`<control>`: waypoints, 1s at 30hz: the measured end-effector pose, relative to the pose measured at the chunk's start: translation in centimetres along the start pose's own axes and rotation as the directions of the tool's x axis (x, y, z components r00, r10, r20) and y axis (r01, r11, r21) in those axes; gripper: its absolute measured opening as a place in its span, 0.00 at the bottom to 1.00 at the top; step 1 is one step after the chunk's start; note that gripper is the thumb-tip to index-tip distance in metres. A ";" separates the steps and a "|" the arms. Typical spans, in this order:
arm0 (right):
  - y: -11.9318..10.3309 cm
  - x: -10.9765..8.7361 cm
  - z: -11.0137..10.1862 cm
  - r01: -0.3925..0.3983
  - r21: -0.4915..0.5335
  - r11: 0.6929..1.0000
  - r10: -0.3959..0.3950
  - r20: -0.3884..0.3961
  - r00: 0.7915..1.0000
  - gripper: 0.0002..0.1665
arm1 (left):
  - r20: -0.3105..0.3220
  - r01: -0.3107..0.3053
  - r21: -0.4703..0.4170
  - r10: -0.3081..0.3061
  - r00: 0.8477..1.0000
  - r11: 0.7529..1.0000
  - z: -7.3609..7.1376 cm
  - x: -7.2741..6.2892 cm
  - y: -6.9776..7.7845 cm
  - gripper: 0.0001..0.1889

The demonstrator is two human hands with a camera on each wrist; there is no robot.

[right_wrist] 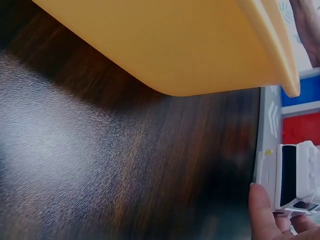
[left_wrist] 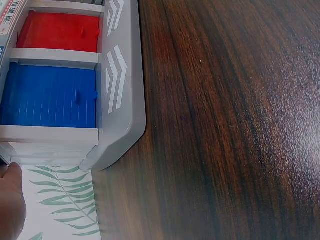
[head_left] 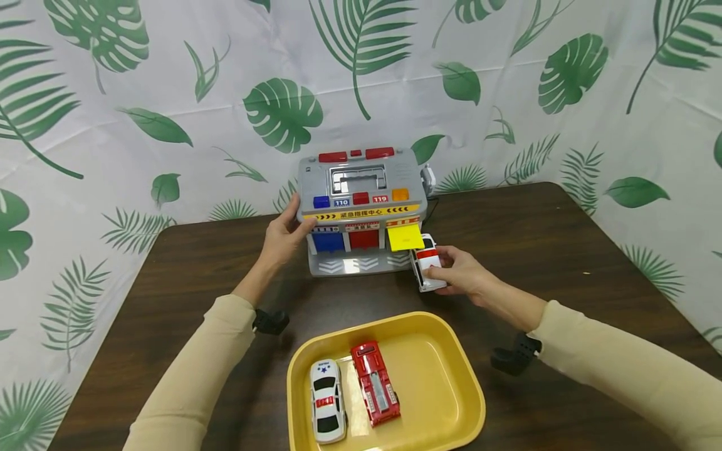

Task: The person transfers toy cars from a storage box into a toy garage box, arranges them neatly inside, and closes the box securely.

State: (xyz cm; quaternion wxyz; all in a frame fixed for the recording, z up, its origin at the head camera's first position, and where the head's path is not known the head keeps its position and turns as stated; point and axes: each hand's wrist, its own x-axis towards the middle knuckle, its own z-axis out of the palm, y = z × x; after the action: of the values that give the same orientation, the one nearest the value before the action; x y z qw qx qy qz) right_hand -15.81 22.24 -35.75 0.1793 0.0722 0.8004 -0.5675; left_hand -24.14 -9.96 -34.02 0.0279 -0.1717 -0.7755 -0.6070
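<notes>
A grey toy emergency station (head_left: 361,188) stands against the back wall, with blue and red doors and a raised yellow door (head_left: 405,237). My left hand (head_left: 283,237) holds the station's left front corner, thumb on its front; the other fingers are partly hidden. In my right hand (head_left: 461,273) is a white toy ambulance (head_left: 430,277) with a red light bar, gripped by its sides. The ambulance is at the front right of the station's base (head_left: 355,266), below the yellow door. In the right wrist view, the ambulance (right_wrist: 287,175) sits between thumb and fingers.
A yellow tray (head_left: 470,401) is on the dark wooden table (head_left: 541,238) in front of the station. It contains a white toy police car (head_left: 326,382) and a red toy fire truck (head_left: 375,383). Behind the table hangs a leaf-patterned cloth (head_left: 225,150).
</notes>
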 end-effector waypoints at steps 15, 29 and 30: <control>0.0 1.8 1.2 -0.008 0.014 1.000 0.008 0.008 1.000 0.42 | 0.009 0.020 0.009 -0.020 1.000 1.000 0.0 0.0 0.0 0.35; -0.4 2.7 1.9 0.023 0.144 0.989 -0.016 -0.053 0.998 0.41 | 0.000 0.008 0.004 -0.008 1.000 1.000 0.1 -0.2 0.2 0.35; -0.4 2.8 2.0 0.020 0.146 0.989 -0.012 -0.060 0.998 0.41 | 0.000 0.012 0.006 -0.012 1.000 1.000 0.2 -0.2 0.2 0.35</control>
State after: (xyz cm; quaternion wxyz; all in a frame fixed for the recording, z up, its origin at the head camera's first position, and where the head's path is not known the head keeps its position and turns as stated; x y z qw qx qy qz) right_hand -18.10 20.02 -36.97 0.1452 0.0955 0.7619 -0.6239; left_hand -23.87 -9.82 -33.93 0.0245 -0.1669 -0.7782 -0.6049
